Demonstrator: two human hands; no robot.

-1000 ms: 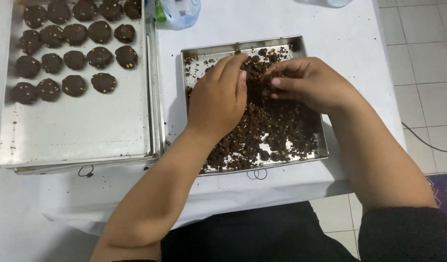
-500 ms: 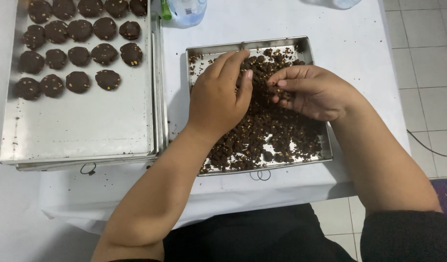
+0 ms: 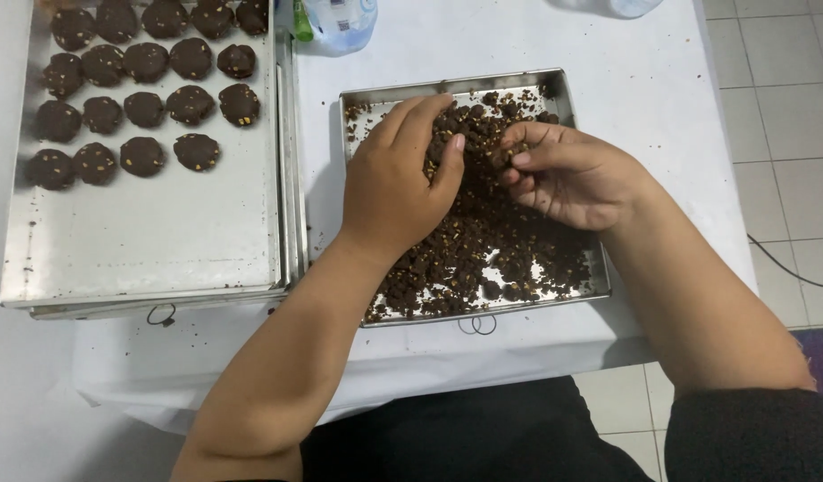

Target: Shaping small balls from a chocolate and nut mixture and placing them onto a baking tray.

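I am pinching a clump of dark chocolate dough between both hands: my left hand is curling over it from the left, thumb pressing against the lump, and my right hand is meeting it from the right, fingertips bunched and pressed on the same bit. Neither grip is spread; both are closing on the dough, just above the far half of the small metal tray.

The rest of the crumbly dough mix, flecked with pale nut bits, is lying loose across that tray, thick in the middle and thinning to bare metal at the near left corner. The tray is sitting on the white-covered surface right in front of me.

To my left, just beside it, the large baking sheet is carrying rows of shaped dough rounds along its far end, with the near part bare. A clear plastic bottle is standing beyond the trays.

I judge that I am gathering and squeezing a portion into a lump. The next move calls for firm pressing so the crumbs bind without falling apart.
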